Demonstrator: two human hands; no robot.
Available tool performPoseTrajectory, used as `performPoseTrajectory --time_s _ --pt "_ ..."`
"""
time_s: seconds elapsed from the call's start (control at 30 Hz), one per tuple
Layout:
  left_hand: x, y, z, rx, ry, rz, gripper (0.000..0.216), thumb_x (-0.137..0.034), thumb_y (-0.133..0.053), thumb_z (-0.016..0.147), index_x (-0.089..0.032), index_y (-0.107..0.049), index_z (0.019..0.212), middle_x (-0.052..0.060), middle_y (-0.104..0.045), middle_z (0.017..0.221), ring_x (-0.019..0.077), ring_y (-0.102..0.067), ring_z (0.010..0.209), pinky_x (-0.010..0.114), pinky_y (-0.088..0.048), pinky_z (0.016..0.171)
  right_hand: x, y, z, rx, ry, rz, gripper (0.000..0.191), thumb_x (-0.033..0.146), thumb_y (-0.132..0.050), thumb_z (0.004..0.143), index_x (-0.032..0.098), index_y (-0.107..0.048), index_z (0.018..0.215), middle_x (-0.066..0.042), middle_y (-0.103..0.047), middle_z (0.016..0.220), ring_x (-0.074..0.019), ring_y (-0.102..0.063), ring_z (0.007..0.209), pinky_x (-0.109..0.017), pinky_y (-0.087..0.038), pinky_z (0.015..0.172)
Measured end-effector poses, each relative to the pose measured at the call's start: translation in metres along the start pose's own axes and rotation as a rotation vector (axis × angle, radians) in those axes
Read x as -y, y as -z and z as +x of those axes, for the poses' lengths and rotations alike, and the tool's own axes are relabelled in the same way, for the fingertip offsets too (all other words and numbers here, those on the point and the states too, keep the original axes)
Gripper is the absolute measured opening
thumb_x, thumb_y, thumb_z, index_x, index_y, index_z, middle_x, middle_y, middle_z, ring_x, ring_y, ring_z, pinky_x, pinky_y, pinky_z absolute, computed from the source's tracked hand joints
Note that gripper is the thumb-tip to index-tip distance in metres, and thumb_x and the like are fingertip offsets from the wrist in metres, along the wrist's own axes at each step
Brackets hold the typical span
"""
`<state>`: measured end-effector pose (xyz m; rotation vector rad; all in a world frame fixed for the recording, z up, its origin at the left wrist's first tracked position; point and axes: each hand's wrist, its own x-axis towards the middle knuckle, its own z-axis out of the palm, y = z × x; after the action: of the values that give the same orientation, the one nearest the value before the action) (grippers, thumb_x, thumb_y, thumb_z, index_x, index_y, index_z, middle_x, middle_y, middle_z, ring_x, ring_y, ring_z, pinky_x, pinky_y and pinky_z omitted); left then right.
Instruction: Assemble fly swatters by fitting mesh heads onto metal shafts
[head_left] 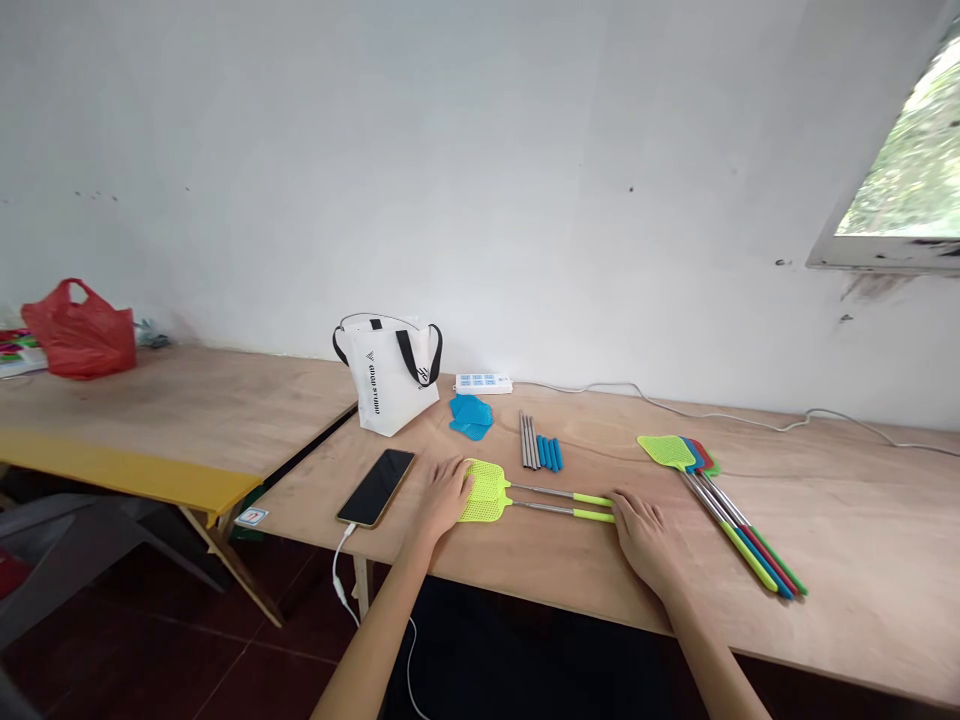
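Observation:
Two yellow-green fly swatters lie side by side on the table, with perforated heads (487,490), thin metal shafts and yellow-green grips (592,507). My left hand (444,492) rests at the outer edge of the heads, fingers extended and lying flat. At the grip ends, my right hand (639,525) lies on the tabletop with its fingers apart, touching the ends. Beyond the swatters are several metal rods (529,442), several blue grips (550,454) and a few loose blue swatter heads (472,416).
Several colored fly swatters (739,525) lie fanned at the right. A phone (376,487) with a white cable is left of my left hand. A white bag (394,375) and a power strip (484,384) stand near the wall. A red plastic bag (82,335) sits on the left table.

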<state>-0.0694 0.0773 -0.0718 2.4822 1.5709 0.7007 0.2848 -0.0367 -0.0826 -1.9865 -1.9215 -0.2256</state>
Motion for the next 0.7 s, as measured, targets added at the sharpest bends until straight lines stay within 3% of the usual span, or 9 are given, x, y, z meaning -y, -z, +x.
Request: performPoseTrajectory --time_s 0.7 --pt "-0.0028 0.0016 -0.0004 0.018 0.019 -0.005 0.039 -0.032 -0.031 0.106 -0.023 -0.053 0.137 0.012 -0.052 0.150 0.0273 -0.042 0.144 0.054 -0.029 0.120 -0.0020 -0.0029 0.0002 0.006 -0.009 0.016 0.048 0.026 -0.021 0.103 0.028 -0.062 0.129 -0.008 -0.062 0.139 -0.0237 -0.057 0.128 -0.045 -0.037 0.109"
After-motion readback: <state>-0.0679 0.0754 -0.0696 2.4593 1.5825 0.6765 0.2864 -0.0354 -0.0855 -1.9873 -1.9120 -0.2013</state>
